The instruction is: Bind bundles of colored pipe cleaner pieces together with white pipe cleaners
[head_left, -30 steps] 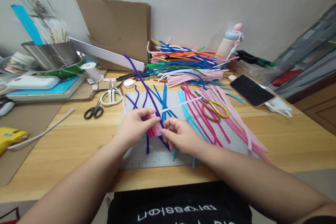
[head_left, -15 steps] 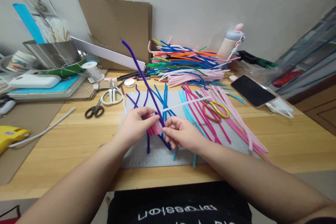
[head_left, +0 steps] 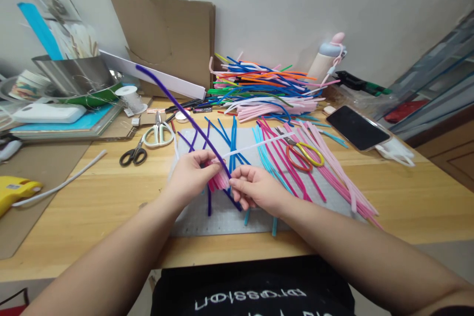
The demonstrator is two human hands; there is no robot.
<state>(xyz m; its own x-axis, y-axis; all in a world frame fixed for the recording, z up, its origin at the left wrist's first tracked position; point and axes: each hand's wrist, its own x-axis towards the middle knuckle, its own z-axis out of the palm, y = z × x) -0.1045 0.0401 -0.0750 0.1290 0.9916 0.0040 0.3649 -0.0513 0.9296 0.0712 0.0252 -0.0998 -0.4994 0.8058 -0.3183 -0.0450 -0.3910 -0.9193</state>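
Between its thumb and fingers, my left hand [head_left: 194, 173] grips a small bundle of pink pipe cleaners [head_left: 220, 180] laid side by side. My right hand [head_left: 254, 187] pinches a long purple pipe cleaner [head_left: 177, 103] near its lower end; the rest slants up to the left across the bundle. A white pipe cleaner [head_left: 259, 145] sticks out of the bundle to the right. Below both hands lies a grey cutting mat [head_left: 222, 227]. On it are blue pipe cleaners [head_left: 232, 138], magenta pipe cleaners [head_left: 296, 182] and red-and-yellow-handled scissors [head_left: 304, 154].
White scissors [head_left: 158, 133] and black scissors [head_left: 133, 155] lie left of the mat. A yellow glue gun [head_left: 18, 192] rests at far left. Behind are a heap of coloured pipe cleaners [head_left: 266, 89] and a bottle [head_left: 324, 64]. A phone [head_left: 357, 127] lies right.
The purple pipe cleaner has swung to the left, its upper end now lower and further left. Both hands have stayed almost in place.
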